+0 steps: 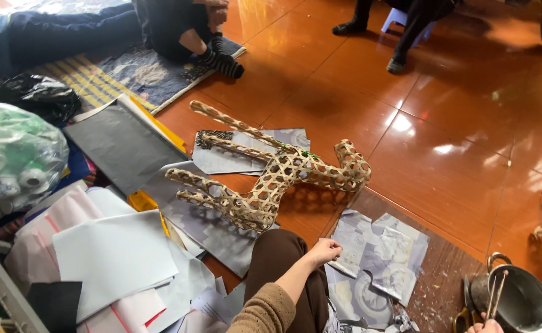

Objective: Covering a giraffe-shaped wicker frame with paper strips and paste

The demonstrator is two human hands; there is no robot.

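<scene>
Two hands are showing at the bottom of the view. We are seeing the left hand (324, 251) reaching out from a tan knitted sleeve (264, 310), its fingers curled loosely together and pressing on the edge of a torn grey printed paper sheet (369, 256) that is lying on a dark wooden board (437, 280). The right hand (485, 325) is barely peeking in at the lower edge, pinching a pair of thin bamboo sticks (494, 296) that are leaning over a round metal pot (520, 301); yellow-handled scissors (465, 311) are lying just beside that pot.

Just beyond the left hand, a woven bamboo lattice animal frame (271, 179) with four long legs is lying on its side on the glossy orange tiled floor (456, 123), partly over grey sheets of paper (221, 228). To our left, white and pink paper sheets (114, 259) are piling up near a clear plastic bag of tape rolls (12, 157). Farther off, other people's legs and a striped sock (221, 61) are resting on a patterned mat (141, 77).
</scene>
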